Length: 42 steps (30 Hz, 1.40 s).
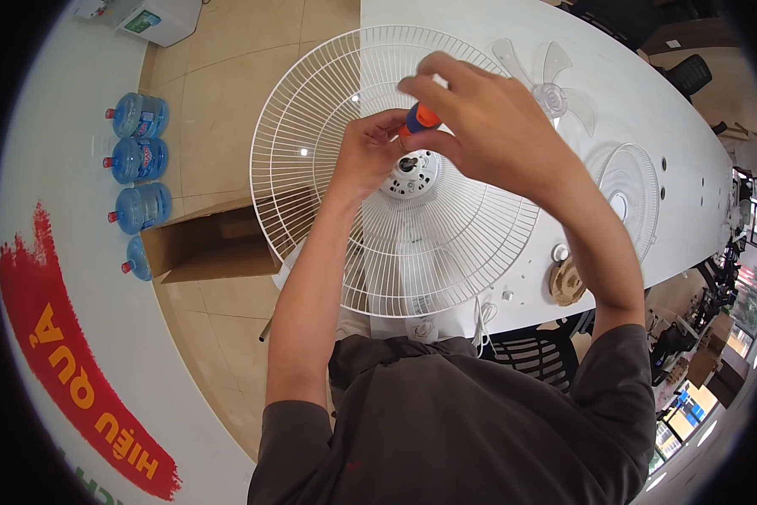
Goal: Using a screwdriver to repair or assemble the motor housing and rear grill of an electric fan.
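A screwdriver (423,118) with an orange and blue handle is held over the middle of a large round white wire fan guard (479,244). My right hand (496,118) curls its thumb and fingers around the handle from the right. From the left, my left hand (366,156) pinches at the lower end of the screwdriver, where its fingers hide the shaft and tip. Just below the hands lies the guard's white hub plate (420,178), with holes around a dark centre shaft. The guard overhangs the left edge of the white table (597,34).
Clear fan blades (551,99) and a smaller ringed guard (643,189) lie right on the table. Near its front edge are a brown round piece (566,284) and a white cable (484,318). An open cardboard box (218,244) and several water jugs (140,160) stand left.
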Motion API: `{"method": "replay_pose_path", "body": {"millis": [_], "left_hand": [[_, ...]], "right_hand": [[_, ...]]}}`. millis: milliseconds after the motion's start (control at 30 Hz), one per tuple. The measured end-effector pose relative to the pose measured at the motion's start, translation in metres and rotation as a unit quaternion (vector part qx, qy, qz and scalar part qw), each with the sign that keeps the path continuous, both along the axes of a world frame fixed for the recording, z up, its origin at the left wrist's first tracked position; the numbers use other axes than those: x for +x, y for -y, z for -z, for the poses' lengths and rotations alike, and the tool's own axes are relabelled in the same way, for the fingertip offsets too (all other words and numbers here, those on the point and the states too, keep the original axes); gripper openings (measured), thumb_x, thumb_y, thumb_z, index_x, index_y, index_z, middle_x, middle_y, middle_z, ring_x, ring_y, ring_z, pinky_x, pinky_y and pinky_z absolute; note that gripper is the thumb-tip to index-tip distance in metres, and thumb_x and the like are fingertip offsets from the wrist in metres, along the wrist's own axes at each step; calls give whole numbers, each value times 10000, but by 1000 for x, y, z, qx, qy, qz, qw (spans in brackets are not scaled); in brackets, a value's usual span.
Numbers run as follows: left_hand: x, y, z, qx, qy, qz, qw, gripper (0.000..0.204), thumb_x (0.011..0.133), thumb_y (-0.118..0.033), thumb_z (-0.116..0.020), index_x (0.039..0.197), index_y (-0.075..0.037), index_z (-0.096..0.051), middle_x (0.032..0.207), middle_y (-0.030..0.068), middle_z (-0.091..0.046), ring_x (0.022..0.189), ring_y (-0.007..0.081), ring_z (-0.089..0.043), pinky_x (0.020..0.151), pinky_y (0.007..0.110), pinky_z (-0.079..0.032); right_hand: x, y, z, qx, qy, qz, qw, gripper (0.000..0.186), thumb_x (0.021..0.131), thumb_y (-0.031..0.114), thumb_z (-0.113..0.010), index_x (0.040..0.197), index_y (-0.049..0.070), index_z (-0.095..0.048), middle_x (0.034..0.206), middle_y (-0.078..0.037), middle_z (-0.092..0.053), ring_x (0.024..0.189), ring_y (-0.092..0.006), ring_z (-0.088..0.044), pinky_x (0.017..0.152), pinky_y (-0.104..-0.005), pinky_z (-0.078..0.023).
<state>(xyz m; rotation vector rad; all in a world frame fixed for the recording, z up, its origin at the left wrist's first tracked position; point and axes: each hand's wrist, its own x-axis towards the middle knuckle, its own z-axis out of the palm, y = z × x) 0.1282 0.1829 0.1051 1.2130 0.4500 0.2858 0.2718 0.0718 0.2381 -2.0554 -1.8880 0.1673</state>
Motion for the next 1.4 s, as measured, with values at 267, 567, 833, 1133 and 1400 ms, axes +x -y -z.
{"method": "replay_pose_path", "body": {"millis": [267, 567, 833, 1133, 1400], "left_hand": [[4, -1, 1, 65, 52, -11, 996, 330, 904, -58, -770, 1216, 21, -698, 1105, 82, -743, 1059, 167, -680, 947, 332, -563], [3, 0, -5, 33, -18, 31, 999, 247, 935, -59, -733, 1171, 9, -716, 1063, 67, -748, 1022, 152, -693, 938, 311, -562], [0, -9, 0, 4, -12, 38, 999, 261, 936, -45, -718, 1195, -27, -712, 1076, 67, -751, 1028, 158, -699, 960, 328, -554], [-3, -12, 10, 11, 21, 40, 999, 292, 916, 18, -702, 1203, -37, -690, 1105, 61, -730, 1020, 146, -696, 953, 328, -562], [-3, -12, 9, 16, 8, 55, 998, 224, 980, -56, -643, 1192, -28, -709, 1051, 45, -751, 1001, 142, -681, 961, 328, -528]], "right_hand": [[11, 2, 4, 29, -30, -17, 999, 204, 780, 99, -809, 910, -7, -694, 862, -149, -686, 779, -347, -706, 681, -414, -561], [3, 7, 14, 11, 51, 50, 997, 414, 811, 446, -785, 769, 42, -703, 727, -76, -680, 545, -285, -660, 498, -365, -491], [12, 11, 19, 81, -108, -72, 988, 299, 758, -116, -694, 1027, 12, -698, 995, -133, -644, 855, -313, -699, 705, -397, -577], [7, 1, 3, 10, -56, -72, 996, 288, 708, -121, -692, 974, -11, -695, 930, -136, -619, 809, -352, -690, 672, -430, -561], [1, -3, 0, -16, -35, -45, 998, 205, 695, -36, -757, 883, -30, -675, 913, -153, -622, 772, -365, -683, 652, -436, -552]]}}
